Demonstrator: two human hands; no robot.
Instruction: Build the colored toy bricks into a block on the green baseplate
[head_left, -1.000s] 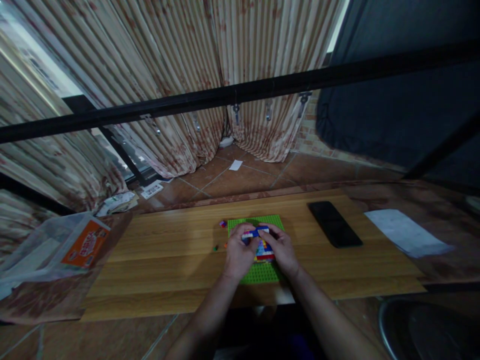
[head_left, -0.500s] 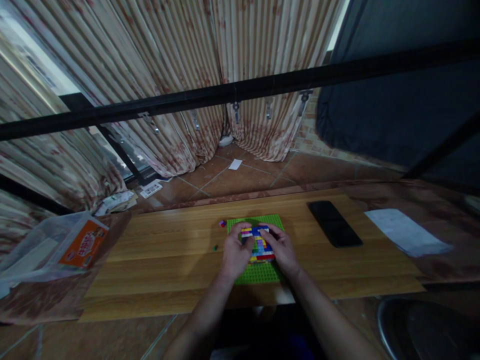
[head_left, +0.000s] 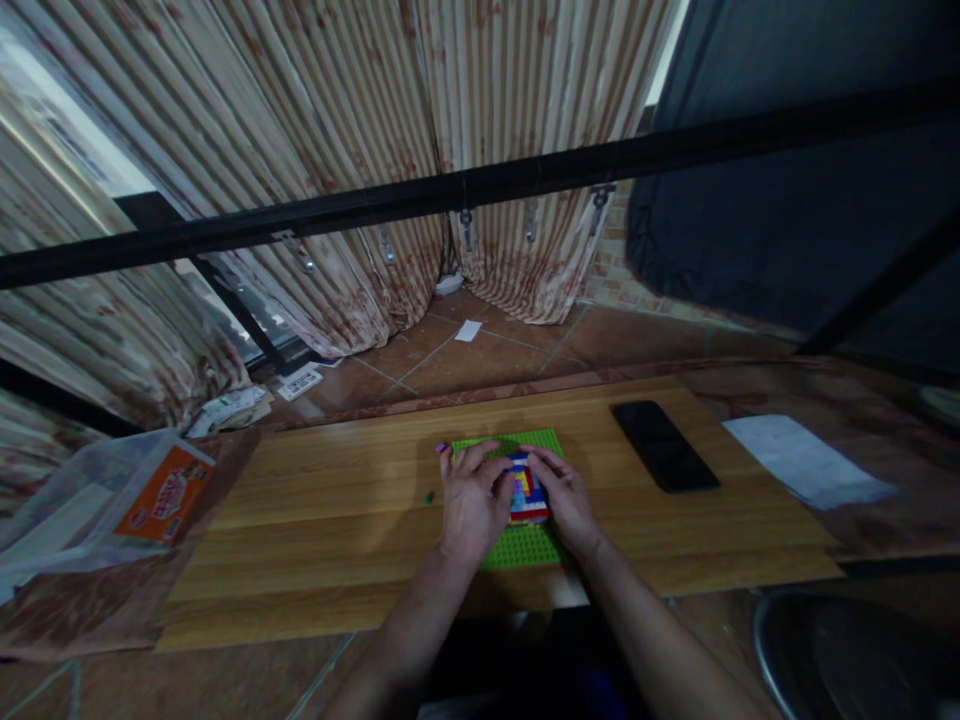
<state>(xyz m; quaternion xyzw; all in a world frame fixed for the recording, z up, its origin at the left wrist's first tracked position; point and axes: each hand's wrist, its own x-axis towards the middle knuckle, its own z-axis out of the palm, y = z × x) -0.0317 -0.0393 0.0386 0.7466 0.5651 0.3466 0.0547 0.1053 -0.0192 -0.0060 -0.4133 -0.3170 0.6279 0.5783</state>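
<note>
A flat build of colourful toy bricks [head_left: 529, 500] rests over a green studded baseplate [head_left: 519, 549]; red, blue, white and yellow pieces show between my hands. My left hand [head_left: 475, 502] lies across the build's left part and hides it, its thumb and forefinger drawn together at the top and its little finger sticking out to the left. Along the right side, my right hand [head_left: 564, 498] grips the build, fingertips at its far right corner. Two small loose pieces lie left of the baseplate: a purple-and-red brick [head_left: 441, 448] and a tiny green one [head_left: 428, 498].
A black phone [head_left: 664, 446] lies on the wooden table [head_left: 330, 520] at the right, with white paper [head_left: 810, 462] beyond it. Off the left end stands a clear plastic bin [head_left: 71, 500] with an orange packet [head_left: 163, 496]. A dark metal rail [head_left: 420, 193] crosses beyond the table.
My left hand has shifted up and over the left part of the build, covering more of it, and its thumb has come off the middle. My right thumb has drawn back toward the right edge.
</note>
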